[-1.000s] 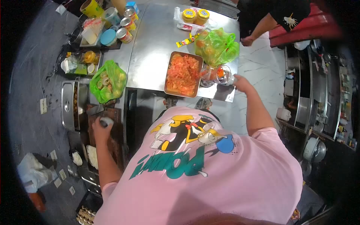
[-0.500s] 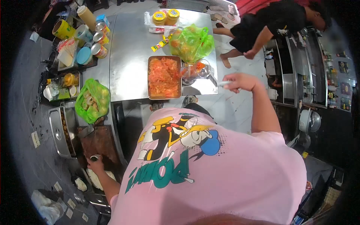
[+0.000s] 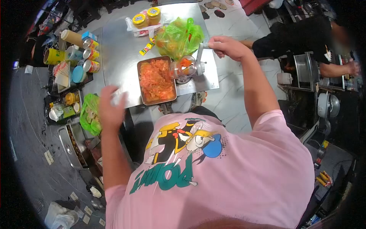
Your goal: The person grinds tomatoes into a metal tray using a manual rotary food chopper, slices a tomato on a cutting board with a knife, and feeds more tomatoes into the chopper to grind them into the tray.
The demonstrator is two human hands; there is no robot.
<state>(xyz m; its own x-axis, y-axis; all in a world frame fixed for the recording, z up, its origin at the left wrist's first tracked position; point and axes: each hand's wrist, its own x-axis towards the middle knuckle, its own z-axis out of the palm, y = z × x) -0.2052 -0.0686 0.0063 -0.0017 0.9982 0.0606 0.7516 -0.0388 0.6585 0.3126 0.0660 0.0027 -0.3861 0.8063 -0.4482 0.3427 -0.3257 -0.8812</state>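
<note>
My right hand [image 3: 227,47] is closed around the grip of a crank handle [image 3: 200,53]. The crank belongs to a clear hand-turned grinder [image 3: 198,68] with orange-red pieces inside. Its mouth points at a metal tray [image 3: 143,89] filled with chopped, pulpy red-orange food [image 3: 157,78], probably tomato. My left hand [image 3: 112,107] hangs over the table's near left edge, left of the tray. Motion smears its fingers, and whether the whitish patch between them is something held is unclear. Behind the grinder sits a green plastic bag [image 3: 177,40] of round produce.
Two yellow-lidded jars [image 3: 146,18] stand at the back of the steel table [image 3: 118,45], near a yellow packet [image 3: 146,47]. Cans [image 3: 90,53] and bottles crowd the left. Another green bag [image 3: 89,116] lies near my left arm. A co-worker [image 3: 301,40] in black stands at right.
My left hand has come up from the dark board at lower left, where it held a small round dark item, to the table edge. My right hand has swung the crank upward. The co-worker has shifted.
</note>
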